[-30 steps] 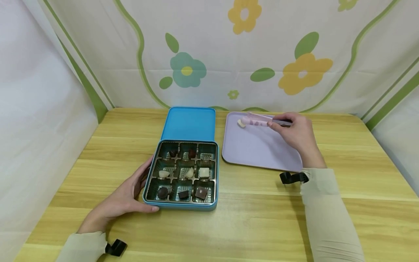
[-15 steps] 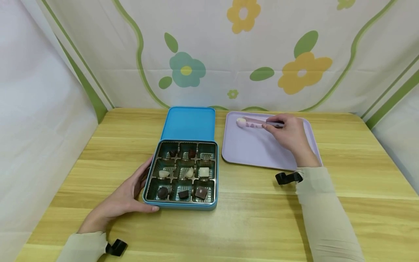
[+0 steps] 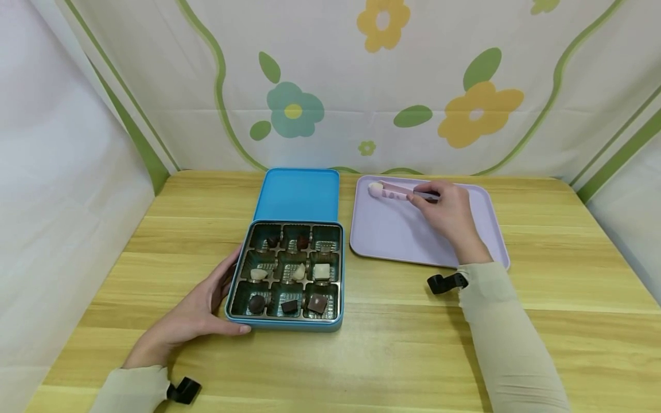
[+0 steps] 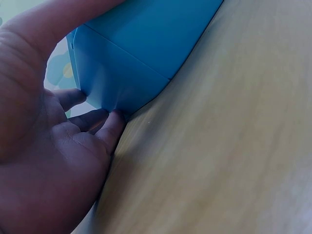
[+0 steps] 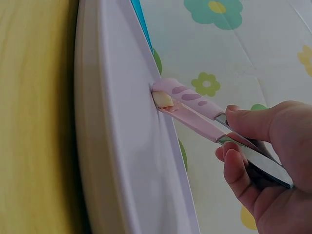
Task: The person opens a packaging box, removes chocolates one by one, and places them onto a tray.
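Observation:
My right hand [image 3: 451,221] grips a pair of tongs [image 3: 396,195] with pink tips over the far left of the lilac tray [image 3: 397,241]. Between the tips, in the right wrist view, sits a small white chocolate [image 5: 163,99], low at the tray surface. My left hand [image 3: 198,315] holds the near left corner of a blue tin [image 3: 310,327], thumb along the front and fingers against the left side. A gold-edged insert divides the tin into compartments. Dark chocolates [image 3: 317,304] fill the front row, white ones [image 3: 322,271] the middle, and two dark pieces the back.
The tin's blue lid [image 3: 299,195] lies flat behind it, left of the tray. A wooden table [image 3: 392,355] carries everything. A flowered cloth [image 3: 346,86] hangs along the back edge, and white cloth [image 3: 62,172] closes off the left side.
My right hand has moved left over the tray with the tongs, whose tips have come round the white chocolate and shifted slightly left with it. The left hand and tin stay put.

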Demonstrator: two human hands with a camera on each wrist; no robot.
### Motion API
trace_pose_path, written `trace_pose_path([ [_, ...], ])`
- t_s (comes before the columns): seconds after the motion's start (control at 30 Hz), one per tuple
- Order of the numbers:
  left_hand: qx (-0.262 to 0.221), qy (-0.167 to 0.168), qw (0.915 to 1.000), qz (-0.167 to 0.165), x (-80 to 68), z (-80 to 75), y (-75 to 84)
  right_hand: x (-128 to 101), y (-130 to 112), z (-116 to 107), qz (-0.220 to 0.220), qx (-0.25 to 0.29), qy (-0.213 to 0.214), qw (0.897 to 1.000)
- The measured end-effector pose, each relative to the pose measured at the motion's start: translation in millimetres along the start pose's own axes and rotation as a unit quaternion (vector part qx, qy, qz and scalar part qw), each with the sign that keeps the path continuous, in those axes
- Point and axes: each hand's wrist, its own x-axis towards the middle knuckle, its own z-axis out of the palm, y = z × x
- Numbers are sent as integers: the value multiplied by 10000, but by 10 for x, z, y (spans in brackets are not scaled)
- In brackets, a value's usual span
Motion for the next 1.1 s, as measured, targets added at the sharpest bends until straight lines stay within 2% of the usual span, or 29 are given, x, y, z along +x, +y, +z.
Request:
trace_pose_path([
  [0.23, 35, -4, 10000, -18, 3, 12, 1, -17, -16, -25, 108, 14, -46, 9999],
  [0.57, 116, 43, 9999, -25, 5, -16, -6, -21, -143, -207, 127, 89, 234, 9996],
  [0.73, 114, 49, 9999, -28, 5, -18, -11, -33, -231, -274, 106, 198, 96, 9997],
  [0.87, 102, 28, 9999, -30, 17, -16, -15, -91, -406, -360, 87, 427, -260, 9987],
  [0.97, 99, 4, 9999, -23, 32, -21, -17, -159, -567, -426, -227, 625, -699, 9953],
  [1.03, 93, -8, 10000, -13, 42, -28, -18, -196, -653, -452, -725, 699, -1040, 9895],
  [1.1, 84, -17, 10000, -5, 49, -36, -19, -230, -723, -462, -1307, 742, -1355, 9793],
])
